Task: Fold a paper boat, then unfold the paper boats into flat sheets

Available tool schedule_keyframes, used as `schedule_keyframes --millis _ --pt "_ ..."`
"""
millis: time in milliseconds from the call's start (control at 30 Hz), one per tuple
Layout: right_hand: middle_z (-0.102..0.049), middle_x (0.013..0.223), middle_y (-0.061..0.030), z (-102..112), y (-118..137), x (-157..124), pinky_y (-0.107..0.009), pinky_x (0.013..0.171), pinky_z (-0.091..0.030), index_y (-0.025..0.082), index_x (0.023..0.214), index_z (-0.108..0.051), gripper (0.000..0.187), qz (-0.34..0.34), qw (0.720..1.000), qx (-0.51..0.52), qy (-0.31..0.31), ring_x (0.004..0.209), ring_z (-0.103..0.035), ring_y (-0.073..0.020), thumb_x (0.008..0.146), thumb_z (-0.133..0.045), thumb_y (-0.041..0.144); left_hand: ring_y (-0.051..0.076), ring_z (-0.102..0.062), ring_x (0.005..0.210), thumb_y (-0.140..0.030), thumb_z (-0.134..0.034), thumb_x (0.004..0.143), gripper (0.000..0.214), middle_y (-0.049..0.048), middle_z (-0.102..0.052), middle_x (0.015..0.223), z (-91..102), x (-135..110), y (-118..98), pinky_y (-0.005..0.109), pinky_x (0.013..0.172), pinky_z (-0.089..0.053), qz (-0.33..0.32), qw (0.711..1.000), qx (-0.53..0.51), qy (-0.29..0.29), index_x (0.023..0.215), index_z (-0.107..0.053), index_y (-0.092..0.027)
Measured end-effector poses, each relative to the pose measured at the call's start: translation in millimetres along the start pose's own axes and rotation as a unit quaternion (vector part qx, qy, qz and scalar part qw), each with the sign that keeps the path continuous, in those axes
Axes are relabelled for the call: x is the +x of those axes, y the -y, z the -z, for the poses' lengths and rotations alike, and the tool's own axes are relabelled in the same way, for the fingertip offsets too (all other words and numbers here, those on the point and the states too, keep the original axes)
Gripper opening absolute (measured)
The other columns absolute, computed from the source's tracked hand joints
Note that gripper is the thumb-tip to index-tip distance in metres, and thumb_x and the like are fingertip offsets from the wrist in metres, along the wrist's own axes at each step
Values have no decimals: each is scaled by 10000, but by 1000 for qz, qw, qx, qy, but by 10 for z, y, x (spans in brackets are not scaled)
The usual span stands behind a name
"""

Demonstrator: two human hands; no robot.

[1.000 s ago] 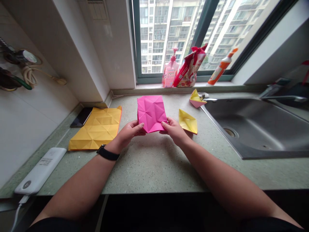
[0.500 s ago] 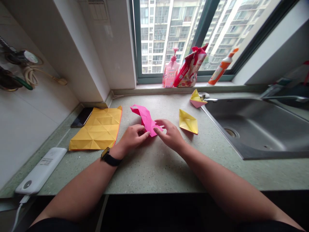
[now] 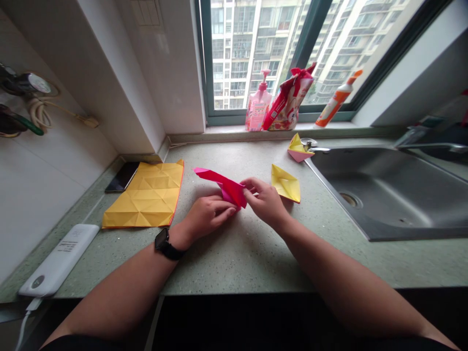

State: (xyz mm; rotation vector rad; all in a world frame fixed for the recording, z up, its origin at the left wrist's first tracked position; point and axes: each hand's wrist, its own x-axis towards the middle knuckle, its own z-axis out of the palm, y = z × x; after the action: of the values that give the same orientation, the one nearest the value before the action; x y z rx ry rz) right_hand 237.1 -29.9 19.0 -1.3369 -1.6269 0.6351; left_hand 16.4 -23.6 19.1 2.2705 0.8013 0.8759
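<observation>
A creased pink paper (image 3: 223,184) is lifted off the green speckled counter (image 3: 234,253), collapsed into a narrow folded strip. My left hand (image 3: 206,214), a black watch on its wrist, pinches the near end from below. My right hand (image 3: 265,201) pinches the same end from the right side. Both hands' fingers are closed on the paper. The far end of the strip points left and away, free in the air.
A creased yellow sheet (image 3: 148,195) lies to the left, a dark phone (image 3: 122,176) beyond it, a white power bank (image 3: 56,261) near the edge. A yellow paper boat (image 3: 285,183) and a pink-yellow folded piece (image 3: 298,148) sit right. Steel sink (image 3: 387,195) at right; bottles on the sill.
The pink paper was held flat and open a second ago; it has since collapsed along its creases into a narrow strip, and both hands have closed together on its near end.
</observation>
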Motion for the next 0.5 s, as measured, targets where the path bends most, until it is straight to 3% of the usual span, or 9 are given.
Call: schedule_keyframes --millis 167,300,400,500 --pt "-725 827 -27 278 -168 198 -339 650 -600 224 1089 -696 284 -53 995 73 -43 717 -702 -194 911 -668 444 264 -755 900 -356 -754 945 148 64 -841 984 73 48 17 366 871 -556 84 989 -43 -112 926 -880 -280" --pt "-689 866 -15 460 -285 312 -294 578 -574 230 1204 -622 457 -86 985 120 -94 740 -694 -193 853 -716 507 243 -737 794 -339 -785 885 125 68 -817 855 241 98 209 326 754 -544 168 961 -61 -213 871 -860 -241" --pt "-679 828 3 534 -306 318 -305 562 -549 230 1363 -562 618 -97 986 96 -93 690 -673 -200 828 -742 482 224 -722 751 -268 -775 835 110 64 -804 823 416 116 425 303 713 -539 211 939 -82 -259 891 -857 -221" --pt "-674 751 30 558 -265 272 -336 623 -547 239 1562 -467 795 -75 994 15 -73 646 -645 -202 839 -749 408 206 -694 752 -202 -776 775 130 69 -805 846 589 108 607 285 718 -546 215 921 -95 -309 874 -859 -218"
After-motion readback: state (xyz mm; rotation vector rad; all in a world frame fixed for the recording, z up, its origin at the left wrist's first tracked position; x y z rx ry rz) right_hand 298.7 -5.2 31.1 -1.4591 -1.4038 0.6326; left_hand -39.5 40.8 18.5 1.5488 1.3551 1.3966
